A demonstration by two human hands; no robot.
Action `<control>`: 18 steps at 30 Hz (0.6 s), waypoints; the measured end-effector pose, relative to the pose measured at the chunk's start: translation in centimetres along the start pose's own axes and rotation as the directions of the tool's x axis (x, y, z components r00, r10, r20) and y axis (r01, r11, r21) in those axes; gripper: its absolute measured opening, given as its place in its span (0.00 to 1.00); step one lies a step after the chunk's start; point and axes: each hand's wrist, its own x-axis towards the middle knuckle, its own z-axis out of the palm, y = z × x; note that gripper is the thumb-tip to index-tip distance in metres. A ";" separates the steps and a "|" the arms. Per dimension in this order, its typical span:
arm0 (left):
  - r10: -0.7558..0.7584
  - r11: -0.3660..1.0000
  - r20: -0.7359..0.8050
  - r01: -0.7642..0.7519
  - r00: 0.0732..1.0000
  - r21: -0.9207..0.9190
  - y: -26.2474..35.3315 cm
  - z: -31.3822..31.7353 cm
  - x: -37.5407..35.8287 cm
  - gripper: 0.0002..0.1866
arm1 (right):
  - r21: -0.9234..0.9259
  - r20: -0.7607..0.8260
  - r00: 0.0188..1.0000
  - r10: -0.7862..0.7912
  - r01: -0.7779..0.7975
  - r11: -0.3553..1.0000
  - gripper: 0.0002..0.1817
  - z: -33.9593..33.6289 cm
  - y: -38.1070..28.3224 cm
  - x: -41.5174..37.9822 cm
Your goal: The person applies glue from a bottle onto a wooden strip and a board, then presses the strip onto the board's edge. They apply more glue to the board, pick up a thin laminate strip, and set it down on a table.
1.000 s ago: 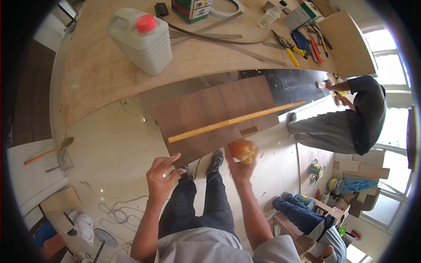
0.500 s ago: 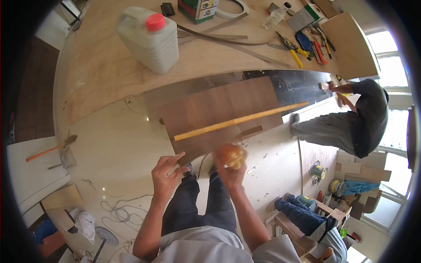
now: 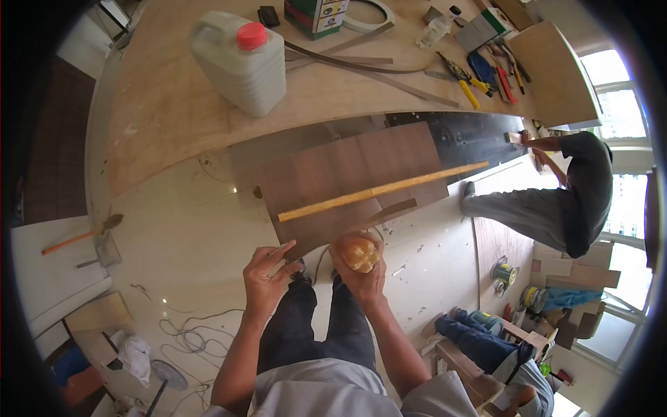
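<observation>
My left hand (image 3: 267,274) pinches the near end of a thin brown strip (image 3: 299,251), which stretches away to the right over a brown wood panel (image 3: 347,163). Wrapped in my right hand (image 3: 363,278) is an amber, translucent bottle-like object (image 3: 361,255), its rounded end facing me. The object is close to the strip; whether they touch cannot be seen. A long yellowish wood strip (image 3: 361,198) lies diagonally across the panel beyond both hands.
A workbench (image 3: 160,118) carries a white jug (image 3: 243,69) with a red cap, and pliers and other tools (image 3: 500,76). A person (image 3: 583,187) bends at the right; another person (image 3: 500,347) is at lower right. A cable (image 3: 191,337) lies on the floor.
The amber object and my right hand have shifted slightly down and no longer look blurred. My left hand has barely moved. The person at the right has shifted slightly.
</observation>
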 end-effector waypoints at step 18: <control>-0.027 0.999 -0.019 0.026 0.999 -0.033 -1.5 0.6 -0.8 0.29 | -0.012 -0.009 0.989 0.147 -0.147 0.989 0.26 0.3 -0.8 -1.6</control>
